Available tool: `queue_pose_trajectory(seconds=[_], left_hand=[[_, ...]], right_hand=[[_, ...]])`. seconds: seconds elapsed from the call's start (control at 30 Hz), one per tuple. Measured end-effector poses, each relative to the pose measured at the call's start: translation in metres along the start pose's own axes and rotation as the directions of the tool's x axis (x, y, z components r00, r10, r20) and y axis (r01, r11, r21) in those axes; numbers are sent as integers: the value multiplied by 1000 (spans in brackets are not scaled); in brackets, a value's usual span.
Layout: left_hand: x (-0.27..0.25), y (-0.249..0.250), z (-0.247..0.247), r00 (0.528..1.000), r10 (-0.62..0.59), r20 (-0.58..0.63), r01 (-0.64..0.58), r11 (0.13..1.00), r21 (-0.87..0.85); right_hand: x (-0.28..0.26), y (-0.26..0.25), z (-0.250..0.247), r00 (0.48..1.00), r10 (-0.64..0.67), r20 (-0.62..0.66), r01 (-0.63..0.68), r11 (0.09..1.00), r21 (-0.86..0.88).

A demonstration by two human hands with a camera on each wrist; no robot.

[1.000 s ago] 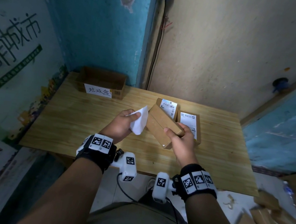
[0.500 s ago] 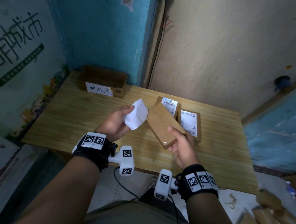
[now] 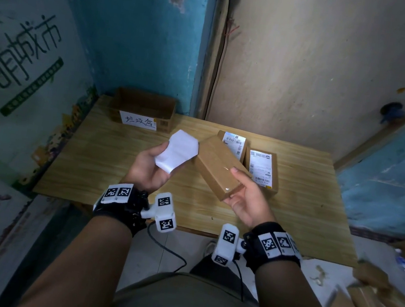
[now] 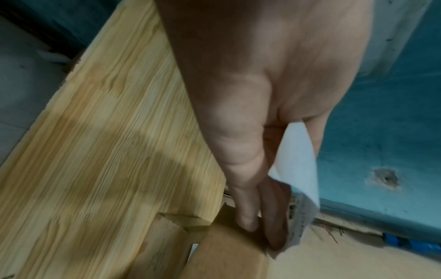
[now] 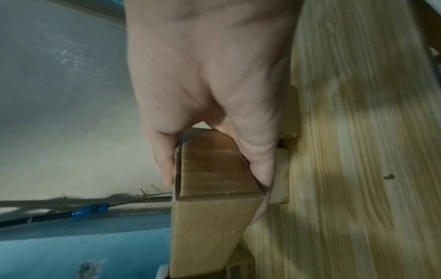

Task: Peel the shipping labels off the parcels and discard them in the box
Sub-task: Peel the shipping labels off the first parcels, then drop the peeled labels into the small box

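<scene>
Far left on the table point(image 3: 123, 158): open brown box point(image 3: 143, 106) at the back corner, white handwritten tag on its front. My left hand point(image 3: 147, 169) pinches the peeled label point(image 3: 178, 150), blank white side up, print showing underneath in the wrist view; it's fully off, just beside the parcel. My right hand point(image 3: 247, 198) has fingers clamped on the bare parcel point(image 3: 216, 165), held tilted above the table. Behind it, two labelled parcels point(image 3: 262, 171) lie flat side by side. More brown boxes point(image 3: 377, 305) on the floor at right, blurred.
</scene>
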State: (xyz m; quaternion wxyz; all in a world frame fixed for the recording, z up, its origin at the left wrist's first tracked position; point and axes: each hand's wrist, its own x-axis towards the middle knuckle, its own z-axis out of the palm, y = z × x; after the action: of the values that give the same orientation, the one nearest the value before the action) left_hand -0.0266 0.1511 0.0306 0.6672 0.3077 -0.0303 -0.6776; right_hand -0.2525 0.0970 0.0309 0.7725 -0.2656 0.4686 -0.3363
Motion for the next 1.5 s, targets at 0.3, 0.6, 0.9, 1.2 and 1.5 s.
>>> queue_pose_trajectory(seconds=[0.3,0.6,0.9,1.2,1.5], left_hand=[[-10,11,-8,998,63,6,-60,972,-225],[-11,29,-30,987,147,-67,-159,958,-239],[-14,49,-23,976,200,-82,-214,950,-229],[-4,49,-16,955,207,-213,-230,969,-89],[13,30,5,949,174,-263,-197,978,-65]], right_hand=[[1,-3,14,996,63,57,-67,995,71],[24,14,25,976,217,-17,-217,975,-49],[59,13,63,911,400,-97,-411,880,-239],[82,10,60,880,440,-179,-474,784,-400],[77,-16,43,872,447,-200,-473,662,-582]])
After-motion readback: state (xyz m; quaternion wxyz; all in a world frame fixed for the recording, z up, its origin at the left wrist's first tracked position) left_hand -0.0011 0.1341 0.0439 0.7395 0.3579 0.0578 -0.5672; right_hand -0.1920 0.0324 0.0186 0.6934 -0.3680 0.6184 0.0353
